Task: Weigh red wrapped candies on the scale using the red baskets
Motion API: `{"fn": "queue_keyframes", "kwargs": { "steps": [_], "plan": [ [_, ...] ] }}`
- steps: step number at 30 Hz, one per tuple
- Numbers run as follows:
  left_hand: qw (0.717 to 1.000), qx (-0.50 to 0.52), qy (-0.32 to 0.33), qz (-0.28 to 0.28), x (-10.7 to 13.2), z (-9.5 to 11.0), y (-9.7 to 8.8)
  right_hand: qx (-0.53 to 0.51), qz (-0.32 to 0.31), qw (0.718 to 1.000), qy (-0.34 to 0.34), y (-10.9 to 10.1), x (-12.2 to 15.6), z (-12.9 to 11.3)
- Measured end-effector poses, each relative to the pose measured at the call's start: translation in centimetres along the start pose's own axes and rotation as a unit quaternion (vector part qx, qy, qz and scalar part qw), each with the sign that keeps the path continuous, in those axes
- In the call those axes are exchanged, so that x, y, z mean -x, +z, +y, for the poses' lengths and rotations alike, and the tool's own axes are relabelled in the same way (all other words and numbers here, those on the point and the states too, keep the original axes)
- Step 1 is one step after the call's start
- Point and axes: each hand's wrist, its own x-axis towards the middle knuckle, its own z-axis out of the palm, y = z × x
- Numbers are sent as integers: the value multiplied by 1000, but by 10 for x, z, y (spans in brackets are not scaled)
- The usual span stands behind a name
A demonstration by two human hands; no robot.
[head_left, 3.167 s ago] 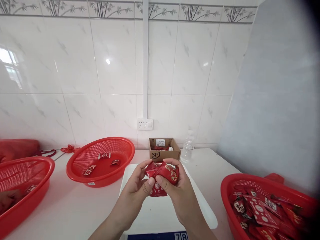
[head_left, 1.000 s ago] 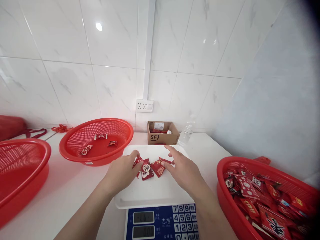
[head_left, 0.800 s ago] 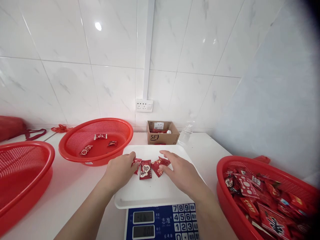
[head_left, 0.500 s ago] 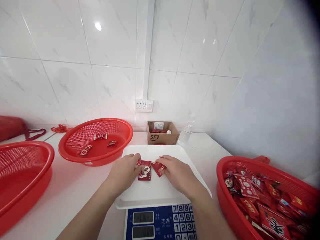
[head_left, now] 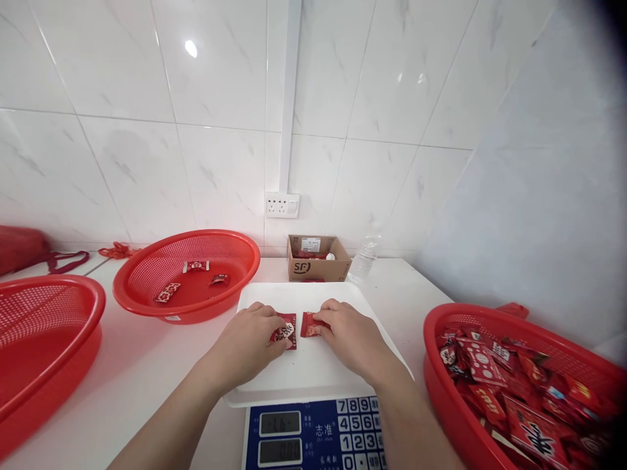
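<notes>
A white weighing tray (head_left: 313,372) sits on a blue-faced scale (head_left: 318,434) in front of me. Red candy packets lie on the tray under my fingers. My left hand (head_left: 249,343) rests on the tray with its fingers curled over one red packet (head_left: 287,331). My right hand (head_left: 350,333) lies next to it, fingertips pinched on a second red packet (head_left: 307,324). The two hands sit side by side, a few centimetres apart. Further packets beneath the palms are hidden.
A red mesh basket (head_left: 230,251) at the back left holds three packets. Another red basket (head_left: 73,307) stands at the far left. A third red basket (head_left: 441,326) on the right is full of packets. A cardboard box (head_left: 318,267), a water bottle (head_left: 365,261) and a wall socket (head_left: 281,204) are behind the scale.
My hands lowered a bundle of packets from mid-air onto the tray, spread them out, then drew together over them. My gaze tilted down, bringing the scale's display into view.
</notes>
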Motion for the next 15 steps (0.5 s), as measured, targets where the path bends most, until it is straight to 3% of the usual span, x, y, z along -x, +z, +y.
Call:
{"fn": "queue_keyframes", "kwargs": {
  "steps": [8,15],
  "plan": [
    [1000,-26,11,-10,-2,-1,2,-8,-7,1000,11,4,-4,1],
    [998,-68,2,6,-6,3,10,-13,34,998,44,4,-4,6]
  ]
}}
